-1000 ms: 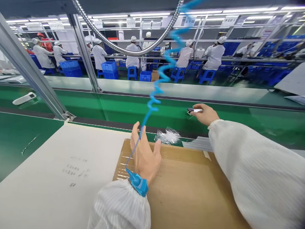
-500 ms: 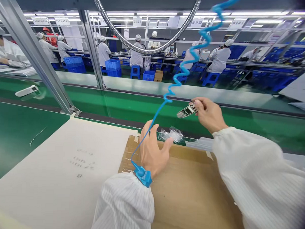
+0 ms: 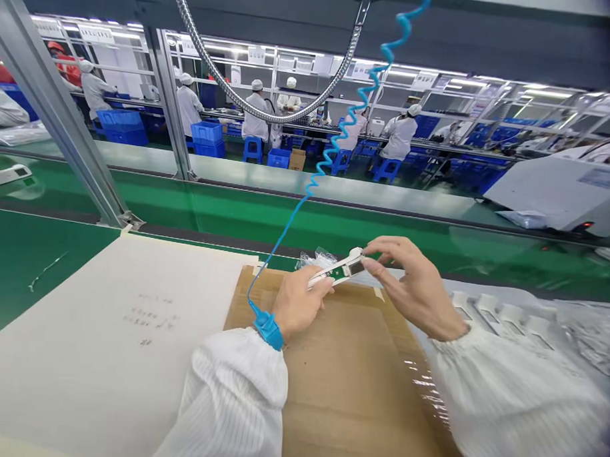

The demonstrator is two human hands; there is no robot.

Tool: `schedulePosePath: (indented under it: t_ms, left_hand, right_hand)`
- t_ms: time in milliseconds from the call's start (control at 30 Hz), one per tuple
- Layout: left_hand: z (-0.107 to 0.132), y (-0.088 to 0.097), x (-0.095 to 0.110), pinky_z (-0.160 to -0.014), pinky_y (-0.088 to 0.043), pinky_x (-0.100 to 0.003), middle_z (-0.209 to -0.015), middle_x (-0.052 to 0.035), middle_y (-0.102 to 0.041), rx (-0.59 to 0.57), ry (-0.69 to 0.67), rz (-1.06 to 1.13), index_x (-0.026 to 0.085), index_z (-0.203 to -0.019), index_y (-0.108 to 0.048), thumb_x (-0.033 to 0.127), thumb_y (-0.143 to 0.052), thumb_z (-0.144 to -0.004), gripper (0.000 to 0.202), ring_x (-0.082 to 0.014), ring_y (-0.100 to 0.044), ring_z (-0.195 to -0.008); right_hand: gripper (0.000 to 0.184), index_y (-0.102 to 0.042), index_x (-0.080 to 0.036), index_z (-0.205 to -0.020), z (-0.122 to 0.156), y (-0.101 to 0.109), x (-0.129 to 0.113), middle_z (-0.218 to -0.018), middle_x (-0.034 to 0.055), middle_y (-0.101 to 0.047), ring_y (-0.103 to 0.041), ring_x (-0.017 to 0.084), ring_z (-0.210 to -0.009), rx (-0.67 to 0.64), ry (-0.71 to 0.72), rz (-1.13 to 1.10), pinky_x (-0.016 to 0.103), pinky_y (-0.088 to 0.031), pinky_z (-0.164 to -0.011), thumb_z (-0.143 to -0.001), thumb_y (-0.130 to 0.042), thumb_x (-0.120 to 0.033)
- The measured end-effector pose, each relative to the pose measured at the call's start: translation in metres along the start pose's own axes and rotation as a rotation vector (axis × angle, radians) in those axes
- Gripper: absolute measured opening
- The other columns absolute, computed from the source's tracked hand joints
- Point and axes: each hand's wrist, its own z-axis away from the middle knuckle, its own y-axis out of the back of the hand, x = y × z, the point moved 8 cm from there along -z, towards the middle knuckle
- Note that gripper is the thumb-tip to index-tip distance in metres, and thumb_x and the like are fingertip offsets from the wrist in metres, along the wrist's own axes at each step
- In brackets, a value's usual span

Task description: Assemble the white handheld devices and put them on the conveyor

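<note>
Since the earlier frame, the right hand [image 3: 417,289] has come in from above the green belt [image 3: 255,210] to meet the left hand [image 3: 298,300]. Now the left hand is clamped on the near end of a slim white gadget [image 3: 341,270], tilted above the far edge of the cardboard [image 3: 345,370], its green circuit board showing. Fingers and thumb of the right hand are at its far end; whether they pinch it I cannot tell. Clear plastic wrap [image 3: 314,258] lies just beyond. White parts [image 3: 512,319] sit in a row beside the right sleeve [image 3: 519,389].
</note>
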Motion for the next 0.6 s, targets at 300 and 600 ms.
schedulePosePath:
  t_ms: [300,600]
  left_hand:
    - [-0.009,0.020,-0.017,-0.059,-0.038,-0.027,-0.074,-0.0024,-0.069,0.209,0.066,-0.049,0.021,-0.081,-0.068,0.033,-0.054,-0.090,0.021,-0.0142,-0.054,-0.056]
    - [-0.014,0.049,-0.030,-0.054,-0.040,-0.020,-0.104,-0.0060,-0.072,0.461,0.066,0.575,0.019,-0.113,-0.062,0.043,-0.055,-0.094,0.031,-0.0058,-0.054,-0.056]
  right_hand:
    - [0.021,-0.060,-0.023,-0.077,-0.001,-0.028,-0.019,-0.096,0.0054,-0.071,-0.059,0.022,-0.083,-0.047,0.282,0.409,0.039,-0.034,-0.077,-0.095,-0.052,-0.028]
    - [0.014,-0.057,-0.022,-0.075,-0.023,-0.107,0.059,-0.084,0.0043,-0.067,-0.059,0.022,-0.078,-0.270,-0.288,0.215,0.034,-0.039,-0.070,-0.084,-0.059,-0.033]
